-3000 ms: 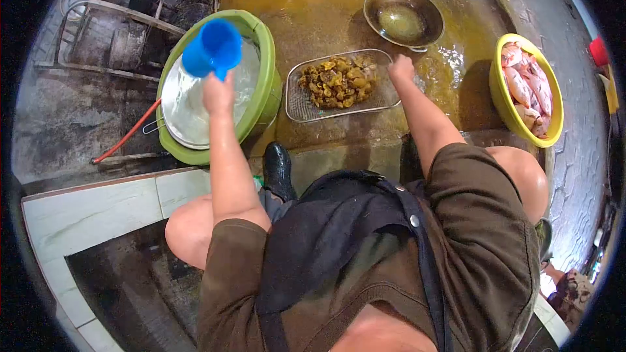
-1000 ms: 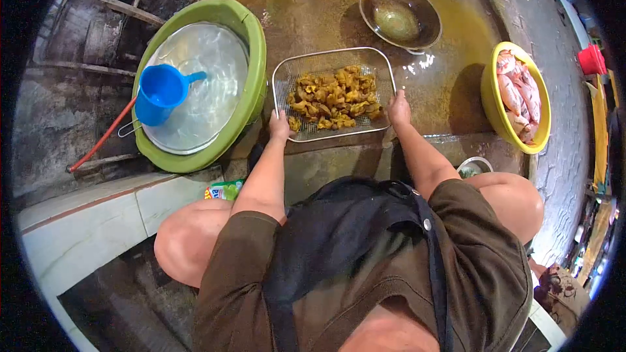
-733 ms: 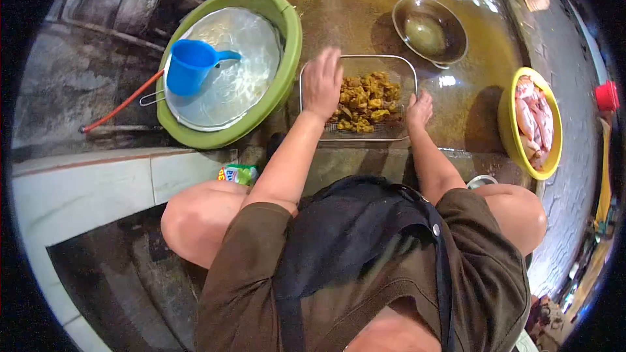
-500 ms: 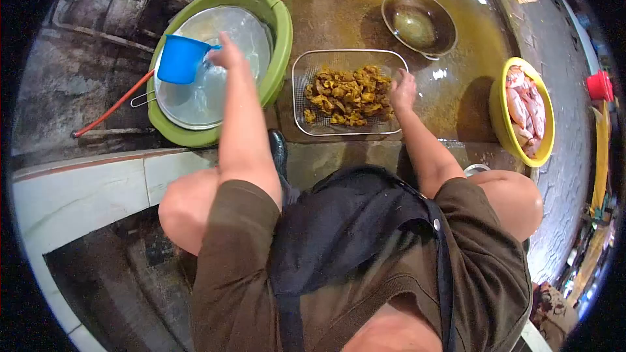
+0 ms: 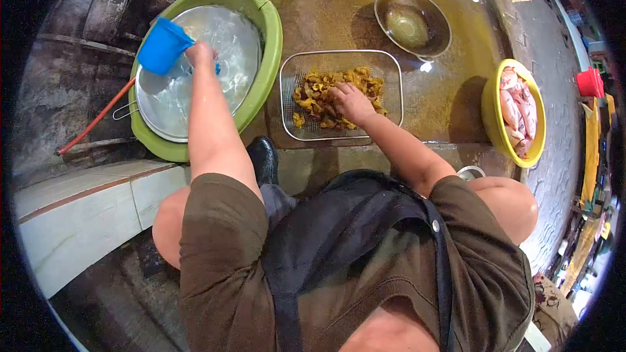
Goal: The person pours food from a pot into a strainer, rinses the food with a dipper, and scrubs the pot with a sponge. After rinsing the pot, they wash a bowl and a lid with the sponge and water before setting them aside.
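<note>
Over the green basin (image 5: 270,58), my left hand (image 5: 201,55) is closed round the handle of a blue dipper (image 5: 158,47). A round strainer (image 5: 154,119) sits in the basin, with rippling water around and in it. My right hand (image 5: 353,102) rests on yellow-brown pieces (image 5: 313,96) in a rectangular wire mesh basket (image 5: 394,117). Its fingers are bent among the pieces; whether they grip any is hidden.
A metal wok (image 5: 413,25) with some liquid lies behind the basket. At the right stands a yellow tub (image 5: 538,127) of pale pink meat. A red container (image 5: 590,83) is farther right, and an orange-red hose (image 5: 98,117) lies left of the basin.
My right hand has moved left from the basket's right edge onto the pieces. My left hand has shifted left and the dipper is now tilted. The view has shifted slightly.
</note>
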Demonstrator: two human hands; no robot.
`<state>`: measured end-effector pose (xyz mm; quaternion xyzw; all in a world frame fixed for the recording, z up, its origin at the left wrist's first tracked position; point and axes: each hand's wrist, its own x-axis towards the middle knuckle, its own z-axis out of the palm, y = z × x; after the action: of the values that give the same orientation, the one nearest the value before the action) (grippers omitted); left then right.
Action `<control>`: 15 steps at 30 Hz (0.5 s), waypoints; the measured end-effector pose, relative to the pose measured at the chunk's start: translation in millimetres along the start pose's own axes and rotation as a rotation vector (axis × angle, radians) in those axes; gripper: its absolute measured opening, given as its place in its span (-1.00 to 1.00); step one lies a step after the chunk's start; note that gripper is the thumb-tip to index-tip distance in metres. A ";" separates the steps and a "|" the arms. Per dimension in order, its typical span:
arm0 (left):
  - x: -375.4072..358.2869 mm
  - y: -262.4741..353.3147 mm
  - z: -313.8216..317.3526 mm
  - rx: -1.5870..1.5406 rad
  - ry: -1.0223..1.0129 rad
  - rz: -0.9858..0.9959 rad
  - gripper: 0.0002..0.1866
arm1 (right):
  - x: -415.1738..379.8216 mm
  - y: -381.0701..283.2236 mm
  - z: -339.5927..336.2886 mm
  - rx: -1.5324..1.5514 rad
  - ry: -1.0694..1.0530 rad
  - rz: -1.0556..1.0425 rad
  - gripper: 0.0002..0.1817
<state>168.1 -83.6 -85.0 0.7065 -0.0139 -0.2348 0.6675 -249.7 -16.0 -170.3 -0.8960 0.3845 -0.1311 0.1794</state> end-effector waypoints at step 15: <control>-93.8 68.5 -89.2 0.422 -0.836 -0.463 -0.73 | -12.0 16.9 0.9 0.122 0.039 0.335 -0.83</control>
<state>136.1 23.8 9.2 0.6561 -0.1697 -0.6303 0.3788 -268.2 -17.8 -179.4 -0.8041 0.5231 -0.1400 0.2454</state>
